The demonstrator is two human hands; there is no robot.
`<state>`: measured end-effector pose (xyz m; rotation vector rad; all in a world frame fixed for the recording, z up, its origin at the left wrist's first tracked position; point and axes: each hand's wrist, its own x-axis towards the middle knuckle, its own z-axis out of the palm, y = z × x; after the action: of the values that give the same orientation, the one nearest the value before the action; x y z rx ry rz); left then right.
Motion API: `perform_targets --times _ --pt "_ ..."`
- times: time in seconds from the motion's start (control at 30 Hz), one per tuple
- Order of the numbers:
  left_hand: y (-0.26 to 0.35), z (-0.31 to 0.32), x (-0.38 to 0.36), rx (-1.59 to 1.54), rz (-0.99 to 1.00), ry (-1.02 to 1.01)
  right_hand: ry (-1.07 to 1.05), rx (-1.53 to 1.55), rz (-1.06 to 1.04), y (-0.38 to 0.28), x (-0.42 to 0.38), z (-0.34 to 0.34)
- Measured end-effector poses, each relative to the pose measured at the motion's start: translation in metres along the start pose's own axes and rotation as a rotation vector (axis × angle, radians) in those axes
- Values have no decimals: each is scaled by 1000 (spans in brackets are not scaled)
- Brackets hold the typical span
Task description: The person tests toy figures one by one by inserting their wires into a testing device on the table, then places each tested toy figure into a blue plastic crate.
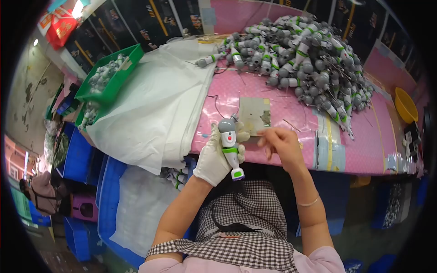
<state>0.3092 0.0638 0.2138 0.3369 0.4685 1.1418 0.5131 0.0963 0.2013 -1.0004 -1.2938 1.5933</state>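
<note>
My left hand [214, 157], in a white glove, is wrapped round a grey and white device [231, 150] with a green band and a red button. The device is roughly upright, its round grey head toward the table and its narrow end toward me. To its right, my bare right hand [281, 144] is held over the table edge, apart from the device, with its fingers bent. Whether anything small is between those fingers is too small to tell. Just beyond both hands, a flat beige plate [253, 113] lies on the pink table.
A large heap of similar devices [300, 59] covers the back of the pink table [273, 93]. White sheeting [159, 91] lies at left beside green trays [111, 75]. A yellow basin [406, 105] stands far right. A blue bin [107, 204] is below left; another person [43, 193] is far left.
</note>
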Motion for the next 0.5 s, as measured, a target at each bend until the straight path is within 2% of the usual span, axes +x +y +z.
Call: perform_targets --times 0.03,0.13,0.23,0.47,0.5 --pt "-7 -1 -2 6 -63 4 27 4 5 -2 4 -3" --pt "-26 1 -10 88 -183 -34 111 439 76 -7 16 -6" --pt "-40 -1 -14 134 -258 -71 156 505 87 -5 16 -14" --pt "-56 3 -16 153 -327 33 181 496 70 0 2 -31" --pt "-60 7 -16 352 -302 47 179 492 74 2 2 -37"
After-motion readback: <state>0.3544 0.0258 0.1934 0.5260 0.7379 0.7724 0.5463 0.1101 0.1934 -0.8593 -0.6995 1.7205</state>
